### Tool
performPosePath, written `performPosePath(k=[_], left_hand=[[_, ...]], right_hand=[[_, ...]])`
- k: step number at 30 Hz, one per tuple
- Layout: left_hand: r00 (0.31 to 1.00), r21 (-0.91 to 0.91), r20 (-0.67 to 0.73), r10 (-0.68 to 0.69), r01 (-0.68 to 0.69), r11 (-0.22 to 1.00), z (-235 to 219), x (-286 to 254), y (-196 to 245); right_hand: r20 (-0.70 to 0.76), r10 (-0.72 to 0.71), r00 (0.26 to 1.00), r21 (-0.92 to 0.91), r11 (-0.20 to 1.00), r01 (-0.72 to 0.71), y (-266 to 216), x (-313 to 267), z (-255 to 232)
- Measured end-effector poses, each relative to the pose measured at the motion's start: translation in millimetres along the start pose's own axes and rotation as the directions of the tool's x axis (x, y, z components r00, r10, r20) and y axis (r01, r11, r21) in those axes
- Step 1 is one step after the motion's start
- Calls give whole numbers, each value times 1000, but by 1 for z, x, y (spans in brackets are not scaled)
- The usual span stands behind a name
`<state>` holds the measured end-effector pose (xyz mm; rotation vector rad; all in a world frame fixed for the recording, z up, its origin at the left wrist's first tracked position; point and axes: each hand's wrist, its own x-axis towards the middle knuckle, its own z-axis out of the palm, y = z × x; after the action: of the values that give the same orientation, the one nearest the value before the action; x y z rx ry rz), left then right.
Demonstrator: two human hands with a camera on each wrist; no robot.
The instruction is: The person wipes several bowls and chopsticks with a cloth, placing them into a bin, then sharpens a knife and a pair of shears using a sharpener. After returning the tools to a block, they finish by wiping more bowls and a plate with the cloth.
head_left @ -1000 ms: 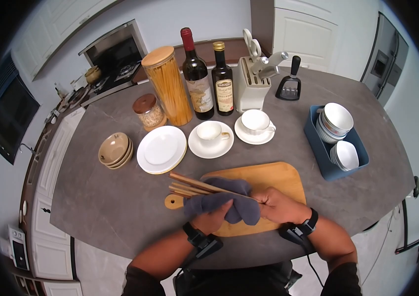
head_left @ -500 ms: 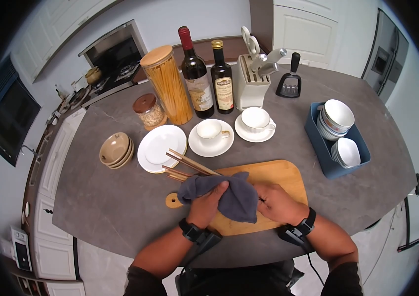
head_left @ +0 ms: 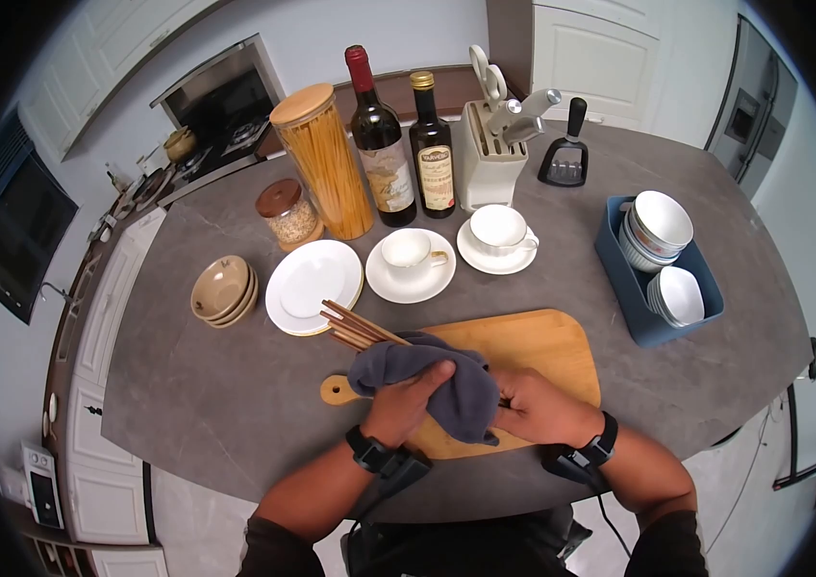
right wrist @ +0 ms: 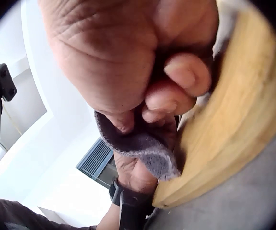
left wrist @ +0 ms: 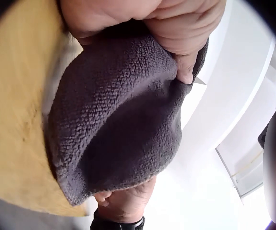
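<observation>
Several brown wooden chopsticks [head_left: 362, 327] stick out to the upper left from a dark grey terry cloth [head_left: 465, 399], over a wooden cutting board [head_left: 547, 337]. My left hand [head_left: 400, 409] grips the cloth around the chopsticks, thumb on top. In the left wrist view the cloth [left wrist: 114, 110] is bunched under the thumb and drapes down. At the cloth's right edge my right hand [head_left: 552, 409] holds the other ends of the chopsticks, which its fingers mostly hide. The right wrist view shows this hand's fingers [right wrist: 169, 98] curled, close beside the cloth.
Beyond the board stand white plates [head_left: 307, 288], two cups [head_left: 408, 248] on saucers and stacked tan bowls [head_left: 220, 288]. Bottles [head_left: 384, 163], a pasta jar [head_left: 326, 173] and a knife block [head_left: 489, 163] stand farther back. A blue bin [head_left: 653, 332] with bowls is at right.
The cloth has shifted and been regathered around the chopsticks, with the left thumb now on top. The chopsticks' ends fanned apart, then drew closer together. The right hand stays near the same spot.
</observation>
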<state>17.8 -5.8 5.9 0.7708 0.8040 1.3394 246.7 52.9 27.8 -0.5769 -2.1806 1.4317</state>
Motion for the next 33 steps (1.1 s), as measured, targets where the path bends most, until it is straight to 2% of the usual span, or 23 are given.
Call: performPosePath(k=[1, 2, 4, 8, 10, 11, 14, 16, 17, 19, 20, 21, 22, 23, 24, 25, 27, 28, 29, 30, 31, 32, 33], left_hand=[[998, 23, -62, -16, 18, 1000, 1, -2, -1], [998, 23, -62, -17, 19, 1000, -1, -3, -4], [997, 77, -45, 69, -65, 995, -5, -4, -11], [992, -18, -104, 72, -75, 997, -11, 1, -15], [987, -224, -134, 93, -121, 967, -11, 3, -9], [987, -221, -131, 93, -121, 968, -12, 4, -6], [985, -202, -111, 129, -150, 968, -14, 5, -2], [992, -215, -100, 82, -102, 971, -16, 5, -6], [992, -216, -100, 81, -101, 971, -16, 4, -10], [996, -58, -64, 63, -67, 996, -17, 1, -19], [996, -58, -66, 62, -66, 996, -16, -1, -22], [998, 128, -31, 49, -45, 991, -15, -3, -26], [1000, 309, 0, 28, -27, 951, -10, -5, -25], [1000, 393, -12, -21, 24, 919, -5, -8, -23], [1000, 393, -13, -22, 25, 919, 1, -9, -20], [999, 487, 33, 30, -42, 873, 7, -9, -17], [994, 570, 83, 75, -109, 814, 12, -8, -14], [945, 701, 239, 221, -326, 635, 13, -7, -13], [854, 761, 412, 317, -514, 396, 14, -7, -11], [855, 761, 410, 317, -513, 397, 16, -4, -9], [819, 757, 465, 337, -565, 328, 20, 1, -6], [779, 747, 519, 351, -613, 256, 22, 3, -4], [779, 747, 519, 351, -614, 257, 22, 3, -4]], right_hand=[[-21, -36, 999, -119, 992, 33, 1, -1, 1], [-22, -35, 999, -118, 992, 32, 1, -1, 1], [-25, -3, 1000, -272, 962, -4, -2, -3, 2], [-9, -59, 998, -268, 962, 54, -8, 0, -1], [21, 70, 997, -236, 970, -63, -8, -1, -2], [18, 68, 998, -235, 970, -62, -9, 0, -1], [-51, 29, 998, -101, 994, -34, -6, 0, 1], [-153, 194, 969, 227, 961, -157, 5, 3, 1], [-152, 195, 969, 227, 961, -158, 4, 3, 1], [-330, 306, 893, 429, 891, -147, -3, 5, 1], [-329, 307, 893, 430, 891, -148, -4, 6, -1], [-301, 358, 884, 495, 851, -176, -3, 6, -5], [-268, 408, 873, 559, 804, -205, -3, 6, -6], [-265, 411, 872, 561, 802, -207, 2, 7, -3], [-338, 338, 878, 524, 843, -123, 11, 10, 1], [-408, 261, 875, 479, 877, -38, 15, 12, 4], [-397, 265, 879, 483, 874, -46, 15, 11, 5], [-384, 268, 883, 485, 873, -54, 13, 10, 5], [-382, 271, 884, 487, 872, -57, 11, 12, 9], [-380, 268, 885, 560, 828, -10, 7, 15, 14], [-381, 264, 886, 628, 777, 38, 4, 17, 18], [-381, 265, 886, 628, 777, 37, 2, 17, 18], [-368, 259, 893, 645, 763, 45, 0, 17, 19]])
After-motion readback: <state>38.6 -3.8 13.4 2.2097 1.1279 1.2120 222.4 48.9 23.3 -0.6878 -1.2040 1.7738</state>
